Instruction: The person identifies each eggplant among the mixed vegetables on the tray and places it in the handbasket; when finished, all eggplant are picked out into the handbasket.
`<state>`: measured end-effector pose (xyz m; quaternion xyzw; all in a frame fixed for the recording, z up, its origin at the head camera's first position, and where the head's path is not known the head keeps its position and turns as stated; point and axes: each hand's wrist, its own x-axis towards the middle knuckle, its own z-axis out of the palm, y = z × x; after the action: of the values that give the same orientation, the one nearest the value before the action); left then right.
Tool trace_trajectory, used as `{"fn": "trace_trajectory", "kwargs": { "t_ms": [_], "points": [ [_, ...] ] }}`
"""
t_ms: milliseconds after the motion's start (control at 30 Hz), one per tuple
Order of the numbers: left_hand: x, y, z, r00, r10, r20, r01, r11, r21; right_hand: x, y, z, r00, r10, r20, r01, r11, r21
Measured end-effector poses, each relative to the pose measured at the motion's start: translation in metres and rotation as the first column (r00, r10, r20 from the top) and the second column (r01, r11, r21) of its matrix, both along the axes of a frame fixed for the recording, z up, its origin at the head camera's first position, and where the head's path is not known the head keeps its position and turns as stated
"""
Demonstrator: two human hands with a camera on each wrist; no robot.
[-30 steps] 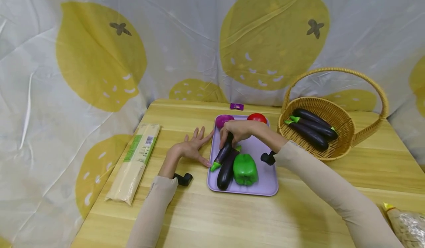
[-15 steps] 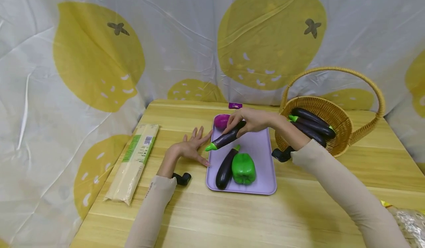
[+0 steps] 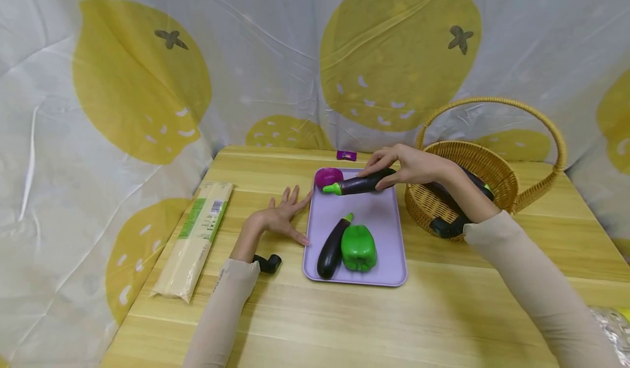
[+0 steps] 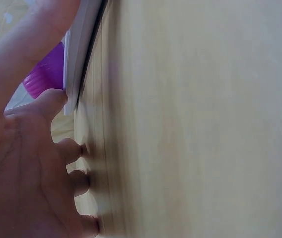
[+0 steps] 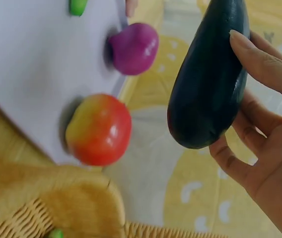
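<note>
My right hand [image 3: 410,165] grips an eggplant [image 3: 361,185] above the far end of the lilac tray [image 3: 386,242], its green stem pointing left. In the right wrist view, thumb and fingers hold the eggplant [image 5: 208,79] by its sides. My left hand [image 3: 280,218] is spread at the tray's left edge; the left wrist view shows thumb and index finger at the rim, with the other fingertips on the table. On the tray lie another eggplant [image 3: 333,247], a green bell pepper [image 3: 359,249], a purple onion [image 3: 328,177] and a red-yellow apple [image 5: 100,130], hidden in the head view.
A wicker basket [image 3: 418,210] with a tall handle stands right of the tray, holding eggplants partly hidden by my right arm. A noodle packet [image 3: 194,242] lies at left. A small purple packet [image 3: 346,155] sits at the back, and a shiny bag [image 3: 610,329] at the right edge.
My right hand has lifted the eggplant off the tray and carried it up and to the right, turning it nearly level. My left hand has stayed at the tray's edge.
</note>
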<state>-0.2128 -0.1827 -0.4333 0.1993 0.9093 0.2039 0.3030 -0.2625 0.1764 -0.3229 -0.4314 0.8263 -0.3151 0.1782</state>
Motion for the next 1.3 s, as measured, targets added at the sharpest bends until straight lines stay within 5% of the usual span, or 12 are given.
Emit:
{"fn": "trace_trajectory", "kwargs": {
  "t_ms": [433, 700, 1000, 1300],
  "points": [
    [0.001, 0.001, 0.001, 1.000, -0.006, -0.003, 0.006, 1.000, 0.011, 0.002, 0.057, 0.005, 0.981, -0.192, -0.034, 0.193, 0.979, 0.066],
    [0.000, -0.001, -0.001, 1.000, -0.001, 0.006, 0.001, 1.000, 0.005, 0.004, 0.087, 0.006, 0.958, -0.285, 0.021, 0.279, 0.949, 0.144],
    [-0.001, -0.001, 0.000, 1.000, -0.006, 0.005, 0.006, 1.000, 0.008, 0.007, 0.115, 0.008, 0.959, -0.282, -0.007, 0.275, 0.932, 0.235],
    [0.000, 0.000, 0.001, 1.000, -0.001, 0.009, 0.001, 1.000, 0.015, 0.004, 0.138, 0.009, 0.953, -0.289, 0.089, 0.245, 0.910, 0.334]
  ]
}}
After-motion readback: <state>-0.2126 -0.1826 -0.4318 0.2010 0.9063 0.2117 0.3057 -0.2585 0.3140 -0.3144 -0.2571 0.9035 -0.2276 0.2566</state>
